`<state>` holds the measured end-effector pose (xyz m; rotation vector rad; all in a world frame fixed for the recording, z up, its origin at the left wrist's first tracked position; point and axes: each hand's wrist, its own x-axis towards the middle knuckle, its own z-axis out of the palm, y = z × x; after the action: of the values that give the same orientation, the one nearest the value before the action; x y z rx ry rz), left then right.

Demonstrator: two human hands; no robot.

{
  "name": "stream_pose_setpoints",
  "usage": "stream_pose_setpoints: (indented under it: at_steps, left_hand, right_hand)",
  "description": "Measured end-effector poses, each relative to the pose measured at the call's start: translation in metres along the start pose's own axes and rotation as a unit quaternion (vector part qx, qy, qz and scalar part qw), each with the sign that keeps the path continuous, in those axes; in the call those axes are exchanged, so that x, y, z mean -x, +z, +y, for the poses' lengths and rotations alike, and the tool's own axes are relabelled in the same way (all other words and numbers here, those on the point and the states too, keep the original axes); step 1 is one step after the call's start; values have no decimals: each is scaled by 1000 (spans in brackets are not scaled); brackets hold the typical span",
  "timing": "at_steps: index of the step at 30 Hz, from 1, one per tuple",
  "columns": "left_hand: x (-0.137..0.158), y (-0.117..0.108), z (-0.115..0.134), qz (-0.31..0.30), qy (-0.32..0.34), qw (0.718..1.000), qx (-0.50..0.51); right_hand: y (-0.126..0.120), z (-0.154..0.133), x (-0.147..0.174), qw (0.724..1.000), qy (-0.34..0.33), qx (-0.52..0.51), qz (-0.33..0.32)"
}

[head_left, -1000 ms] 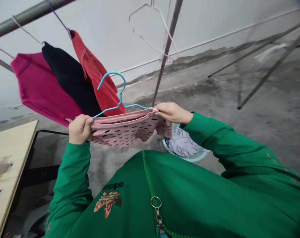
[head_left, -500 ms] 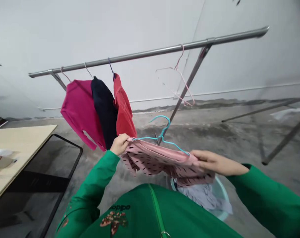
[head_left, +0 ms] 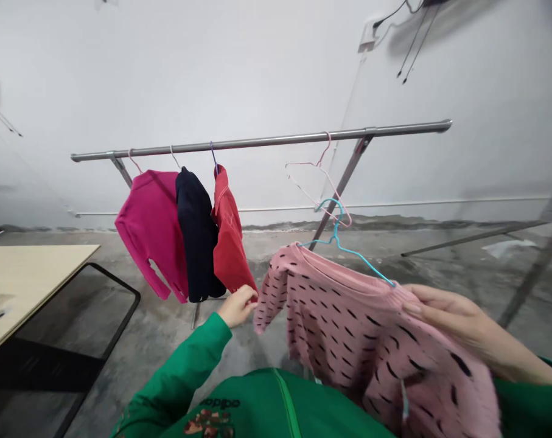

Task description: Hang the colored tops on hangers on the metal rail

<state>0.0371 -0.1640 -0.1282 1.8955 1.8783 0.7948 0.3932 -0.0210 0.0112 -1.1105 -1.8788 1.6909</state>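
Observation:
A pink sweater (head_left: 339, 304) with dark dashes hangs on a blue hanger (head_left: 344, 246), in front of my body. My right hand (head_left: 453, 313) is closed on its shoulder by the hanger's right end. The sweater's other shoulder hangs free, with its sleeve dropping down. My left hand (head_left: 239, 305) is beside that sleeve, at the lower edge of a red shirt (head_left: 230, 243). Its fingers are curled together, and what they grip, if anything, cannot be made out.
A metal rail (head_left: 266, 142) carries a magenta top (head_left: 152, 225), a dark garment (head_left: 196, 234), the red shirt and bare pink hangers (head_left: 324, 164). At left stands a pale table (head_left: 38, 267) beside a black frame (head_left: 136, 298). Another metal stand (head_left: 476, 237) is at right.
My left hand has let go of the sweater's left shoulder and come down beside the sleeve. The sweater and hanger have shifted right with my right hand. The view has tilted up.

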Motion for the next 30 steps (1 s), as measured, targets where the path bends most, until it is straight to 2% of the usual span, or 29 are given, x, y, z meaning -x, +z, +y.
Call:
stream_pose_setpoints:
  at_steps: [5, 9, 12, 15, 19, 23, 30]
  left_hand:
    - [25, 27, -4, -44, -35, 998, 20]
    - [44, 40, -8, -51, -69, 996, 35]
    - [58, 45, -11, -52, -95, 993, 41]
    - [70, 46, -13, -52, -115, 991, 49]
    - [80, 45, -15, -45, -150, 986, 61]
    - [88, 45, -19, -44, -178, 981, 67]
    - [92, 48, -22, -67, -198, 977, 51]
  right_hand:
    - [22, -42, -57, 988, -145, 54, 29]
    - [34, -72, -131, 964, -258, 52, 46]
    - [51, -94, -185, 948, -307, 59, 64]
    - [76, -115, -227, 940, -295, 126, 118]
    - [105, -131, -259, 924, -261, 217, 176]
    - [120, -128, -274, 918, -252, 251, 177]
    - [131, -122, -285, 902, -236, 317, 174]
